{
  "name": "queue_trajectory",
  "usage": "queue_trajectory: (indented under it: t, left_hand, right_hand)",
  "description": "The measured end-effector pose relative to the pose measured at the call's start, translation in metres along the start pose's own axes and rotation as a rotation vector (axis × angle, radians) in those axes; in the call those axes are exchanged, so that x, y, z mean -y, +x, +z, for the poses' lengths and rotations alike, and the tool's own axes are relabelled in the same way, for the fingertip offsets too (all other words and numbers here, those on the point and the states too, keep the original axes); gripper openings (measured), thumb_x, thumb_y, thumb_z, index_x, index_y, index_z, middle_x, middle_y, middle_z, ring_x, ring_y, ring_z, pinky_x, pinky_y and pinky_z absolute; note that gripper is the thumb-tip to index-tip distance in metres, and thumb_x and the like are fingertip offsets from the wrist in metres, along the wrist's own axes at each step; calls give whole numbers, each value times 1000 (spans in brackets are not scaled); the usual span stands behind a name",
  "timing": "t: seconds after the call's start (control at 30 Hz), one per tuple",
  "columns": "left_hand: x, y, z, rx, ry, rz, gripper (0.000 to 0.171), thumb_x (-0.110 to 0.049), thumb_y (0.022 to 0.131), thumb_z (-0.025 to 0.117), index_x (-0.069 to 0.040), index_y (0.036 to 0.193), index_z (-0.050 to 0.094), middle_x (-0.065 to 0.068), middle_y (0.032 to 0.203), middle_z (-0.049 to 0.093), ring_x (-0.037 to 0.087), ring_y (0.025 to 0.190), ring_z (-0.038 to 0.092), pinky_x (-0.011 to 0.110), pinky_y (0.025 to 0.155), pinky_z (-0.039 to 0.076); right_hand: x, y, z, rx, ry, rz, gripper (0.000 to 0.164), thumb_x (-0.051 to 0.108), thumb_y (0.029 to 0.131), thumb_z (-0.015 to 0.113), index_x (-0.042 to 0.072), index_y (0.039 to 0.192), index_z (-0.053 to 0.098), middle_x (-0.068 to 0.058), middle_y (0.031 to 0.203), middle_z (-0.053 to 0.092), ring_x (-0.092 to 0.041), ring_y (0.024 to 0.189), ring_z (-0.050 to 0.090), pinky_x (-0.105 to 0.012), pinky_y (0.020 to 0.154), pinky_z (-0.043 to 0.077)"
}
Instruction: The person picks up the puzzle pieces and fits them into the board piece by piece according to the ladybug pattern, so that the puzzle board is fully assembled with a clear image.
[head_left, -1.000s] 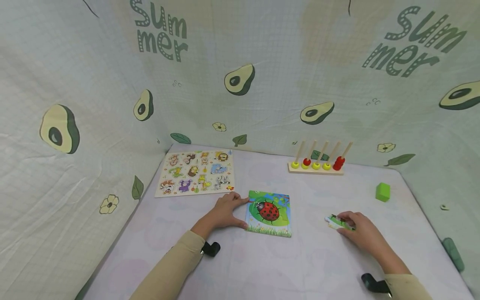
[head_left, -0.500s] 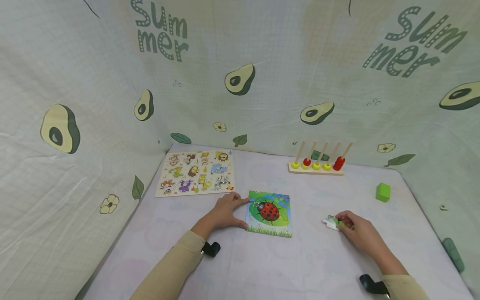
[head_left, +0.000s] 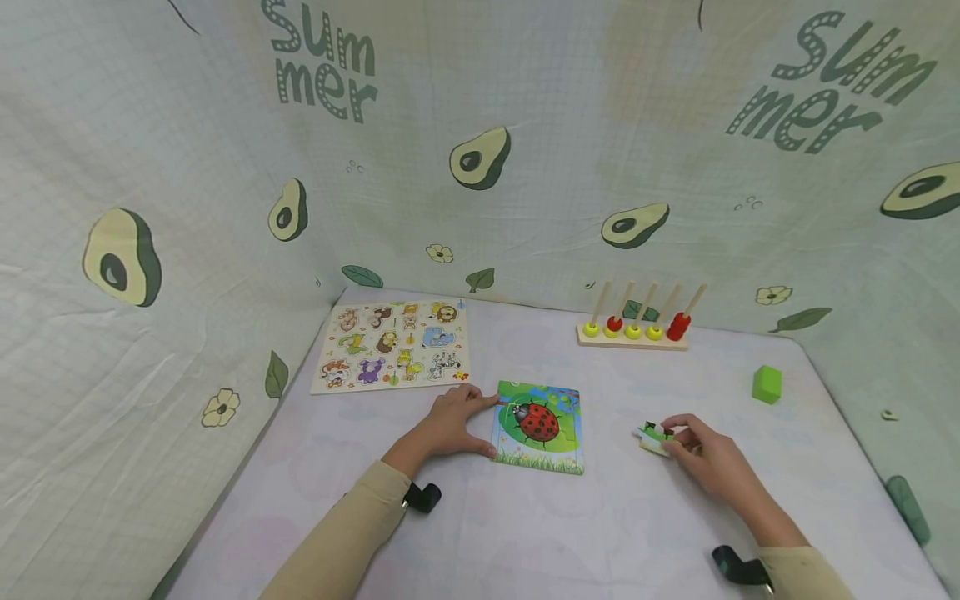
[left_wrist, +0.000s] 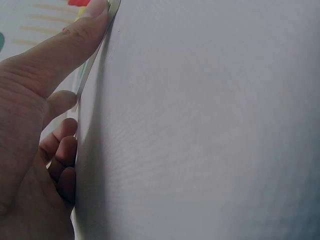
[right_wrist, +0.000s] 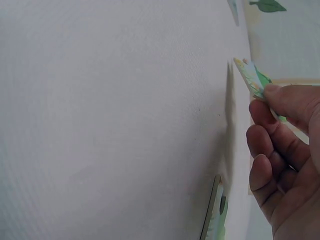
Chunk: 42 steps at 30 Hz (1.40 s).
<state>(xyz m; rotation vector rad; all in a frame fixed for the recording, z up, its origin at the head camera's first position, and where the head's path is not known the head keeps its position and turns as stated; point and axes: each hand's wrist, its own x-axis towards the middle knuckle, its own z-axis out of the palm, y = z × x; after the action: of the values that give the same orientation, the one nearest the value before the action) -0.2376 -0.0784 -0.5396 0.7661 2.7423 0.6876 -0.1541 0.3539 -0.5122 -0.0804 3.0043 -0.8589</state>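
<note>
A square ladybug jigsaw puzzle (head_left: 536, 427) lies flat in the middle of the table in the head view. My left hand (head_left: 448, 425) rests beside it, the tips of its spread thumb and index finger right at the puzzle's left edge. In the left wrist view the thumb (left_wrist: 75, 47) lies along that edge, and the other fingers bend below it. To the right of the puzzle, my right hand (head_left: 705, 454) pinches green and white jigsaw pieces (head_left: 655, 438) between thumb and fingers. The right wrist view shows the pieces (right_wrist: 250, 77) overlapping, held off the cloth and tilted.
An animal picture board (head_left: 393, 346) lies at the back left. A wooden bead stacker (head_left: 632, 337) with upright pegs and red and yellow beads stands at the back right. A green block (head_left: 767, 384) sits near the right side. Printed cloth walls (head_left: 525, 250) rise behind the table.
My right hand has moved slightly left and away from me with the jigsaw pieces, turning them in its fingers. The left hand and the ladybug puzzle have stayed in place.
</note>
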Motion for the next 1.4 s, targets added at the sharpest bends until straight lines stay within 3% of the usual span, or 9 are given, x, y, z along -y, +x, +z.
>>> queue_trajectory:
  t: [0.7, 1.03, 1.4]
  left_hand:
    - [1, 1, 1, 5, -5, -7, 99, -65, 70, 84, -29, 154, 48, 0, 132, 46, 17, 112, 41, 41, 100, 35]
    - [0, 1, 0, -1, -6, 6, 98, -65, 70, 84, -28, 154, 48, 1, 130, 46, 17, 111, 41, 41, 99, 35]
    - [-1, 0, 0, 4, -13, 0, 99, -64, 70, 85, -28, 154, 48, 0, 129, 46, 17, 111, 41, 41, 99, 34]
  right_hand:
    - [34, 12, 26, 67, 160, -91, 30, 15, 97, 71, 11, 125, 61, 1, 91, 64, -12, 76, 55, -27, 67, 47]
    - [56, 20, 47, 93, 240, -185, 27, 12, 95, 73, 13, 120, 62, 6, 86, 63, -6, 69, 52, -25, 64, 43]
    - [85, 25, 70, 176, 282, -296, 24, 16, 97, 71, 11, 119, 63, 8, 83, 61, -4, 67, 50, -25, 64, 43]
